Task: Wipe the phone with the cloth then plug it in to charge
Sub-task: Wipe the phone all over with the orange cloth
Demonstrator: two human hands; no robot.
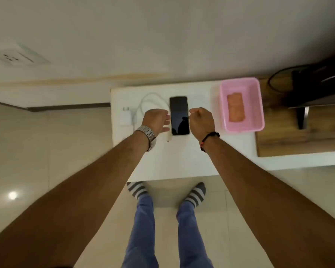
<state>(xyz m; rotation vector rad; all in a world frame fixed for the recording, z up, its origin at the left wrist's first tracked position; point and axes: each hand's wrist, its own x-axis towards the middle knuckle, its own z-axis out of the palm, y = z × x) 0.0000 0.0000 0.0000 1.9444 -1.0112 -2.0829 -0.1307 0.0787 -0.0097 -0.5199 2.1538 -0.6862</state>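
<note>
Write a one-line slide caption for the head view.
Left hand and right hand flank the phone on the white table; cloth waits in pink basket, charger left.

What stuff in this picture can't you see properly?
Head view only:
- Cable: the left hand covers its middle stretch.
- Cloth in the pink basket: blurred, so its folds are unclear.
- Wall socket: smeared near the edge; any switch position is unreadable.
- Right hand: curled, fingertips hidden; whether it touches the phone is unclear.
- Black object: cut off by the right edge.
</note>
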